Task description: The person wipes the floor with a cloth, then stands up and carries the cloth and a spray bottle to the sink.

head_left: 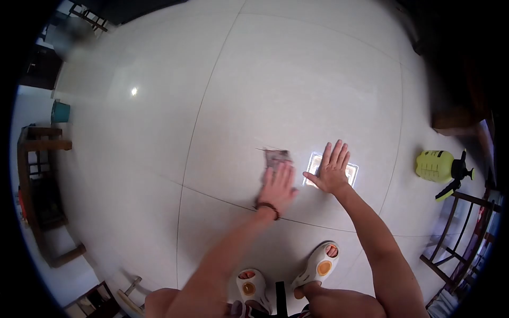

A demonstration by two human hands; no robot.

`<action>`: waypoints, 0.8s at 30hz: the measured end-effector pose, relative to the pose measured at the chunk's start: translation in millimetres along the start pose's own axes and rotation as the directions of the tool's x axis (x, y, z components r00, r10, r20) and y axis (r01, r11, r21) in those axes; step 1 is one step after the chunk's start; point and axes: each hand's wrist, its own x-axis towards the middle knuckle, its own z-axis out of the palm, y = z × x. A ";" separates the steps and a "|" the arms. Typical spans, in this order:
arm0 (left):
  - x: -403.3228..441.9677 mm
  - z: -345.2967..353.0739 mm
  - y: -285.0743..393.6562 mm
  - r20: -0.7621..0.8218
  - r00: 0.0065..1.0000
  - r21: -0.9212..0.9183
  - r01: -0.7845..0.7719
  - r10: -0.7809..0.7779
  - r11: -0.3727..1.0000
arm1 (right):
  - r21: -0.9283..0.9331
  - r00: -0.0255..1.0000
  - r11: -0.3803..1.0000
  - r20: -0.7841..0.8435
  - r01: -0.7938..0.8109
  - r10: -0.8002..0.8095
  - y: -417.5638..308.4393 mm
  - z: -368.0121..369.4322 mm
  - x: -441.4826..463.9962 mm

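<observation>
- Brown bracelet [269, 208] at the wrist, then left hand [278, 183]: palm down, fingers stretched forward, not curled, smeared by blur; light touch or firm press, can't tell.
- Right at those fingertips, on the far side: dark flat piece [277, 155], near edge overlapped, long axis lost in the blur.
- Over to the right, right hand [334, 170]: spread flat, fingers pointing far, thumb out left, nothing gripped, laid across glossy square [351, 174] with bright edges peeking out both sides.
- Relation to watch: dark piece straight ahead of left hand, off to the left of right hand; left clearly nearer, already on it. Glossy square under right hand, just beside, strip of floor [228, 116] between.
- Nearer in, behind both hands: sandals [323, 267], planted apart.
- Well apart on the right: yellow-green sprayer [433, 165]. Far left: teal bin [61, 112], past dark wooden furniture [33, 180].
</observation>
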 end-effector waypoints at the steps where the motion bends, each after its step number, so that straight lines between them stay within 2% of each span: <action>1: 3.2 11.1 19.2 -0.084 0.995 -0.056 -0.065 0.060 0.996 | 0.002 1.000 1.000 -0.003 -0.008 0.008 4.8 4.4 1.2; 3: 6.4 -0.6 38.9 -0.090 0.994 -0.071 -0.063 0.057 0.995 | 0.002 0.986 0.996 -0.141 0.085 -0.084 12.1 13.0 -1.0; 5: 5.2 -0.3 39.2 -0.093 0.994 -0.085 -0.056 0.048 0.995 | 0.039 0.993 0.997 -0.096 0.069 -0.065 13.2 9.2 -1.1; 6: 1.0 5.3 22.5 -0.075 0.996 -0.023 -0.046 0.044 0.999 | 0.073 0.997 0.996 -0.057 0.058 -0.054 11.7 5.8 -2.6; 8: -15.8 4.7 -16.6 -0.066 0.995 0.038 -0.078 0.081 0.996 | 0.073 0.993 0.995 -0.103 0.063 -0.056 11.7 12.5 -3.9; 10: -24.9 4.8 -58.0 -0.012 1.000 0.138 0.011 -0.009 0.990 | 0.070 0.987 0.995 -0.153 0.068 -0.056 12.1 12.9 -3.5; 11: -28.0 -7.0 -77.9 -0.024 0.992 0.124 0.127 -0.125 0.984 | 0.086 0.989 0.994 -0.136 0.074 -0.061 12.5 10.6 -4.0; 12: -35.3 0.0 -110.8 -0.091 0.984 0.139 0.166 -0.154 0.976 | 0.099 0.991 0.992 -0.118 0.079 -0.068 13.7 8.0 -4.6; 13: -42.8 -6.7 -139.5 -0.065 0.966 0.090 0.257 -0.252 0.962 | 0.096 0.991 0.992 -0.116 0.079 -0.068 13.4 6.0 -4.6; 15: -63.0 -23.2 -191.0 0.009 0.934 0.298 0.339 -0.358 0.892 | 0.091 0.993 0.994 -0.100 0.068 -0.058 9.6 3.1 -5.1; 16: -74.4 -34.7 -208.6 0.011 0.908 0.205 0.407 -0.418 0.890 | 0.090 0.994 0.994 -0.095 0.065 -0.057 8.2 2.6 -5.6; 17: -85.4 -38.5 -219.2 -0.014 0.890 0.243 0.445 -0.456 0.862 | 0.094 0.993 0.993 -0.100 0.066 -0.056 7.4 1.8 -5.7; 19: -90.2 -23.9 -224.7 -0.152 0.899 0.200 0.435 -0.411 0.878 | 0.100 0.994 0.993 -0.094 0.065 -0.055 7.4 0.9 -5.9; 20: -91.6 -13.9 -222.1 -0.143 0.901 0.201 0.431 -0.409 0.880 | 0.108 0.995 0.992 -0.081 0.060 -0.052 7.9 -0.2 -5.5; 22: -74.2 -14.0 -181.3 -0.153 0.938 0.042 0.322 -0.312 0.946 | 0.115 0.998 0.992 -0.059 0.043 -0.036 17.5 -8.5 -6.5; 24: -43.5 -19.1 -107.2 0.046 0.960 0.005 0.275 -0.275 0.961 | 0.344 0.996 0.935 -0.049 0.081 -0.069 30.2 -18.6 -11.5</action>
